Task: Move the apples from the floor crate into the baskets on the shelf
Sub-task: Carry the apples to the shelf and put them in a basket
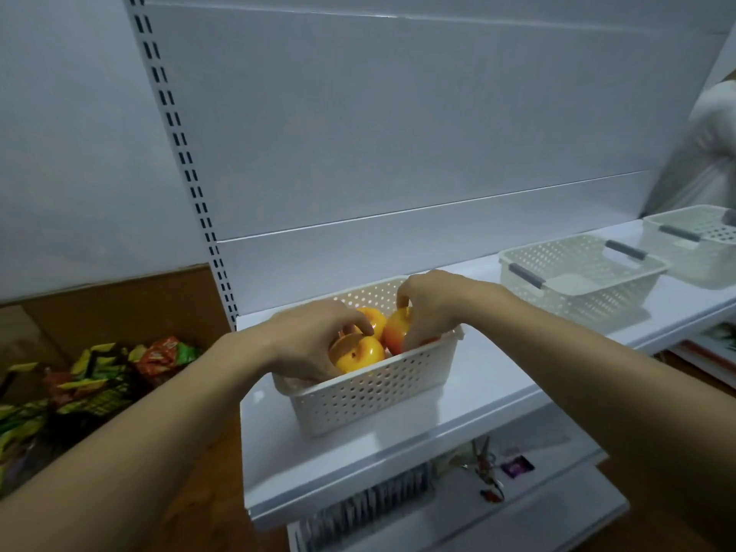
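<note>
A white perforated basket (pixel 370 388) stands on the left end of the white shelf (pixel 478 396). Inside it lie several orange-yellow apples. My left hand (pixel 306 340) reaches into the basket and grips the near apple (pixel 360 354), with its thumb across the top. My right hand (pixel 428 300) reaches in from the right and holds a redder apple (pixel 396 330) between thumb and fingers. A third apple (pixel 376 318) shows between the two hands. The floor crate is out of view.
Two more white baskets with grey handles, one (pixel 581 280) in the middle and one (pixel 701 241) at the far right, sit on the same shelf. A box of colourful snack packets (pixel 79 384) stands at the left. Lower shelves hold small goods (pixel 398 500). A person in white (pixel 717 141) stands at the right edge.
</note>
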`<state>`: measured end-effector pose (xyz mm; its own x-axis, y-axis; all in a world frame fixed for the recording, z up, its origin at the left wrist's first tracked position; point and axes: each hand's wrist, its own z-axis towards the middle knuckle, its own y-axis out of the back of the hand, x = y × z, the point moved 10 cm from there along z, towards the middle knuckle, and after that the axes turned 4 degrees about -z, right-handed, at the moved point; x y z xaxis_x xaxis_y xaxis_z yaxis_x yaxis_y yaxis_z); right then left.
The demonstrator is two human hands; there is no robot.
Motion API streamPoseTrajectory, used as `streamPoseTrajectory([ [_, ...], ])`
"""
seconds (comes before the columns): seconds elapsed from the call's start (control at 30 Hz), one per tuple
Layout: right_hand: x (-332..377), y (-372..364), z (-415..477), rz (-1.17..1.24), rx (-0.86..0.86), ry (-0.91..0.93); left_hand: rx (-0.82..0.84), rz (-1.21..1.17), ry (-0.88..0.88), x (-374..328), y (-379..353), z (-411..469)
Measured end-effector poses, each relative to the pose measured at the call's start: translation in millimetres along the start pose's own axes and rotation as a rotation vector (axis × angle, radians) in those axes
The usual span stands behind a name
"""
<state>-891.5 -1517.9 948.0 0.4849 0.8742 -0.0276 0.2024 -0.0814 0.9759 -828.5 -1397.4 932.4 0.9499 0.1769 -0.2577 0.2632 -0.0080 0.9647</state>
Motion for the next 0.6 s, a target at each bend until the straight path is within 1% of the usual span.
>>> streamPoseTrajectory([
  [0.13,-1.2,-6.0,10.7,-0.101,0.044,0.052,0.015,0.052,-0.023,-2.0,-8.5,3.8],
  [0.27,-1.4,-10.4,13.0,-0.1,0.097,0.092,-0.014,0.048,-0.034,-2.1,-10.1,5.7],
  [0.6,0.7,-6.1,10.2,-0.177,0.075,0.099,-0.047,0.045,-0.041,-6.5,-8.4,5.4],
])
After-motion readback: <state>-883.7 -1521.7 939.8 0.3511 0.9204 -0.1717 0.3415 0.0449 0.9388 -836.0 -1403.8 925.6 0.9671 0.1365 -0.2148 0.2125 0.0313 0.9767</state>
